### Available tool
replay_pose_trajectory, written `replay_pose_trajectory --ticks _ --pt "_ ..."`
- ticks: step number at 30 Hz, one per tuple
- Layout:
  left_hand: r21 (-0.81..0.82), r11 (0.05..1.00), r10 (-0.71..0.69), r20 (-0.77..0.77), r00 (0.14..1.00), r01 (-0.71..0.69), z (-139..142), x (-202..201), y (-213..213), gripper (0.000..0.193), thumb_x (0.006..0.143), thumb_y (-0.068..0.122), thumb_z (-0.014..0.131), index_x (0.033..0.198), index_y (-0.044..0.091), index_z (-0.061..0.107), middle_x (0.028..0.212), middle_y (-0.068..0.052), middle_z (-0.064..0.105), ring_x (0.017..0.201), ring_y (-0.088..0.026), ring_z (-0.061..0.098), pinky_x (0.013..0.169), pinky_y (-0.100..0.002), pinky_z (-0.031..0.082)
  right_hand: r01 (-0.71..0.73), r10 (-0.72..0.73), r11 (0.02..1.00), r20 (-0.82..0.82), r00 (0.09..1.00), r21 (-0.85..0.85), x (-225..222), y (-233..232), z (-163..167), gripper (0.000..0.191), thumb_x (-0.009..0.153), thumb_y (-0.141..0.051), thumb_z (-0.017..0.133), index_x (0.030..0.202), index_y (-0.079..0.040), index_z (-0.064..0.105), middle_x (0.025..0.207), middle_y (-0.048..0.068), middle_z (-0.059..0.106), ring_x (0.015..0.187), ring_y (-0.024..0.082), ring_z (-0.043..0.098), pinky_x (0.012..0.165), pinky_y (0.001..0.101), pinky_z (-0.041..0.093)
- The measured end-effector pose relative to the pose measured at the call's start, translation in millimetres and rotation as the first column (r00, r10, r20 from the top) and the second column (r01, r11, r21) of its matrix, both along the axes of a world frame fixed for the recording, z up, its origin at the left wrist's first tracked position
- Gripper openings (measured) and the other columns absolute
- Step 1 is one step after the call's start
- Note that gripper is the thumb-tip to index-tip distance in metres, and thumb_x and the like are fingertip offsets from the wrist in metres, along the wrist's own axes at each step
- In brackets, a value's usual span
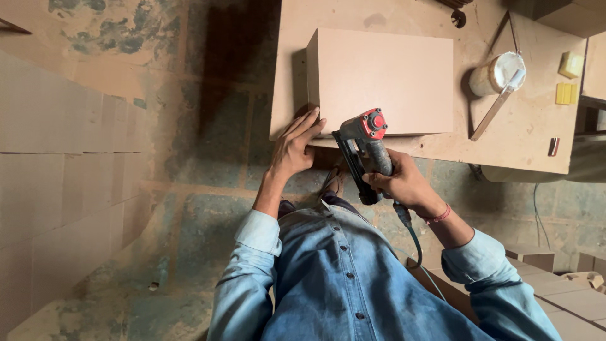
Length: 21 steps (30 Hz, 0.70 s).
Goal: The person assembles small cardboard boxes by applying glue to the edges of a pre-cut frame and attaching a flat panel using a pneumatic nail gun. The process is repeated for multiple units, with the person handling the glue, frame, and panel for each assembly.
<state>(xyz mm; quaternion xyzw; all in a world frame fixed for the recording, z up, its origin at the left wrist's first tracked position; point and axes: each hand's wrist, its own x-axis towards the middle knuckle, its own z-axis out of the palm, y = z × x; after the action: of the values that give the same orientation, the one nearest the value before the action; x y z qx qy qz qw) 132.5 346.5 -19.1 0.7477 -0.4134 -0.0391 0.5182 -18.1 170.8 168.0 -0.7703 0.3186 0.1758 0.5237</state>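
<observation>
Over on the brown board table (536,136) there's a round white tub of paste (499,74) with a flat wooden stick (495,108) leaning across its rim. Two small yellow blocks (568,79) sit near the right edge, plus a little dark clip (553,146). Stacks of tan fibreboard panels (57,183) fill the left, on a patchy, dusty concrete floor (189,208).

A box (385,79) sits on the desk (536,136), with a glue tub (499,72) to its right. The nail gun (365,151) stands at the box's near edge, the left hand (293,148) just beside it.
</observation>
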Motion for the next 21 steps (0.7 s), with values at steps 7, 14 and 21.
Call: replay_pose_trajectory --ticks 7,14,21 --pt "0.016 1.000 0.002 0.009 1.000 -0.002 1.6 -3.1 -2.0 0.073 0.067 -0.010 0.059 0.139 0.006 0.065 0.155 -0.013 0.053 0.142 -0.032 0.052 0.122 -0.043 0.041 0.071 -0.071 0.997 0.003 0.998 -0.021 -13.0 -8.3 9.3 0.019 0.085 -0.007 0.073 0.102 -0.003 0.064 0.064 0.003 0.059 0.052 0.009 0.051 0.046 0.0274 0.041" --pt "0.063 0.983 0.176 -0.068 0.982 -0.172 20.4 -28.4 -29.6 0.059 0.075 -0.002 0.053 0.133 -0.005 0.064 0.151 -0.024 0.053 0.136 -0.041 0.054 0.116 -0.046 0.044 0.277 -0.276 0.961 0.056 0.960 -0.004 -71.6 -77.7 3.1 0.017 0.084 -0.008 0.077 0.091 -0.001 0.063 0.066 0.003 0.063 0.054 0.009 0.053 0.046 0.0257 0.039" --pt "0.420 0.831 0.244 0.314 0.917 -0.365 30.6 -47.4 -166.3 0.066 0.093 0.038 0.065 0.138 -0.010 0.055 0.157 -0.028 0.040 0.150 -0.041 0.033 0.123 -0.063 0.018 0.396 -0.388 0.917 0.126 0.913 -0.044 -149.5 -192.4 -15.4 0.016 0.085 -0.009 0.077 0.090 -0.003 0.063 0.065 0.005 0.063 0.052 0.010 0.054 0.045 0.0263 0.039"
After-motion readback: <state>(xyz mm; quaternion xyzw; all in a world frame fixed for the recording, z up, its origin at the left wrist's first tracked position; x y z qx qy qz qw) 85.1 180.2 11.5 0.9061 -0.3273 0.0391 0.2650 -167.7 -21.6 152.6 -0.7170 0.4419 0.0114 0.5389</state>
